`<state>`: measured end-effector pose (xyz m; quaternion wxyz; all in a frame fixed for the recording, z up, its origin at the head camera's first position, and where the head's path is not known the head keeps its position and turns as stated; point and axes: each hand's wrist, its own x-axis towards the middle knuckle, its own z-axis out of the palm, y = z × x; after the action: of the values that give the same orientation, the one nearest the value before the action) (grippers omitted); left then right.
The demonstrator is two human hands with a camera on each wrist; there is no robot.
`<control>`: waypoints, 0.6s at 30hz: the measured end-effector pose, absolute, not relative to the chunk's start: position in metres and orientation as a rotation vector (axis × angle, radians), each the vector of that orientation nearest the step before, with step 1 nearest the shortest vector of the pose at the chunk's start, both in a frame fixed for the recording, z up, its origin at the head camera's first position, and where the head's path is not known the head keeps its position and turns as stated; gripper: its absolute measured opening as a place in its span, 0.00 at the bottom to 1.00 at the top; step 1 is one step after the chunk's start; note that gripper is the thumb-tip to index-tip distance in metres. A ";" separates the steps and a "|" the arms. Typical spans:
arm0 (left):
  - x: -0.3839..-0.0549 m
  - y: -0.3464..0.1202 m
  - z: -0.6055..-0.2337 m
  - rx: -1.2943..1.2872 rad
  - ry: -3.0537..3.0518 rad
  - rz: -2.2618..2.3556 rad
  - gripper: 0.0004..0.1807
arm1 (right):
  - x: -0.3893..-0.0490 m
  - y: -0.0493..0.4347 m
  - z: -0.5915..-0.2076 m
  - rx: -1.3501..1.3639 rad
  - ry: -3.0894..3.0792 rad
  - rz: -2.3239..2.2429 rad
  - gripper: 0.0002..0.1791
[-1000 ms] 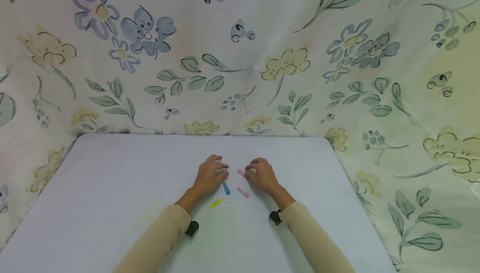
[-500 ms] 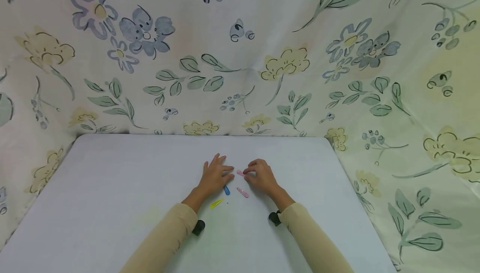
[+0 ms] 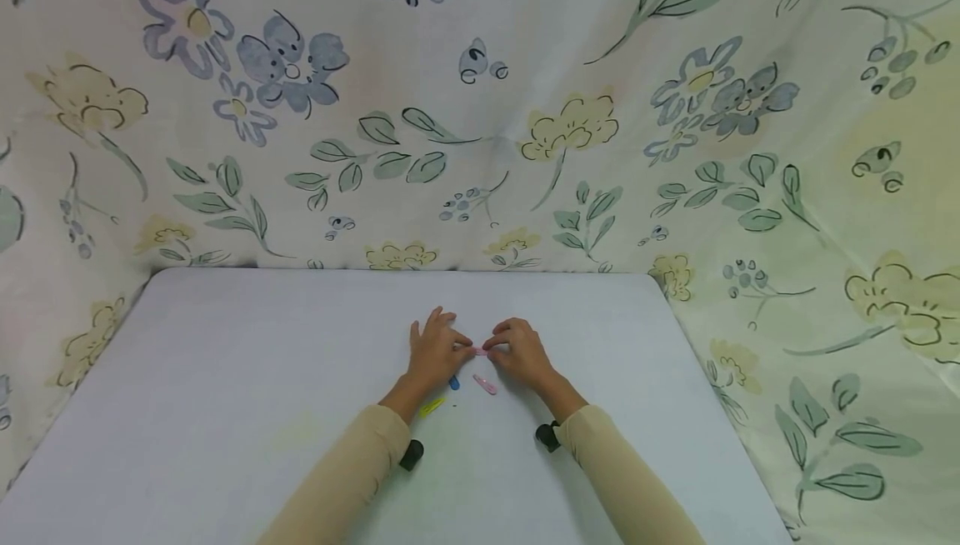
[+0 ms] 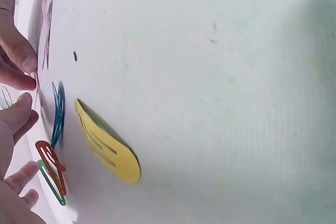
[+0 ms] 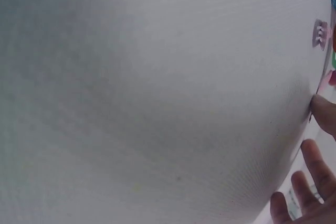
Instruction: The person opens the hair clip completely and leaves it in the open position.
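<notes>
Between my hands, at the table's middle, is a pink hair clip. My right hand pinches its right end with thumb and forefinger. The thumb and forefinger of my left hand close on its left end, the other fingers spread. Fingertips hide most of this clip. A second pink hair clip lies nearer me. Partly under my left hand is a blue hair clip, with a yellow hair clip near that wrist. The left wrist view also shows a red hair clip and a green hair clip.
The white table reaches out to both sides, and a floral cloth hangs behind its far edge. A tiny dark speck lies near the yellow clip. Each wrist wears a black camera.
My left hand has moved right, over the blue clip, and its thumb and forefinger have come to the pink clip. The right hand stays nearly in place; that clip has turned more level.
</notes>
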<state>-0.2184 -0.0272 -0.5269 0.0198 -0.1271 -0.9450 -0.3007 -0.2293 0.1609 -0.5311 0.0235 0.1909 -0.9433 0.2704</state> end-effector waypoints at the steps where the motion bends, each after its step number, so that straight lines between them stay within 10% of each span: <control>1: -0.219 -0.026 -0.527 -0.391 -2.932 -0.928 0.09 | -0.229 0.161 -0.531 0.589 -2.920 0.840 0.04; 18: -0.224 -0.022 -0.528 -0.305 -2.956 -0.959 0.03 | -0.229 0.161 -0.529 0.508 -2.958 0.854 0.04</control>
<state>-0.2243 -0.0217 -0.5279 0.0096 -0.0975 -0.9466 -0.3071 -0.2289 0.1611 -0.5289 0.0107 0.1628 -0.9479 0.2737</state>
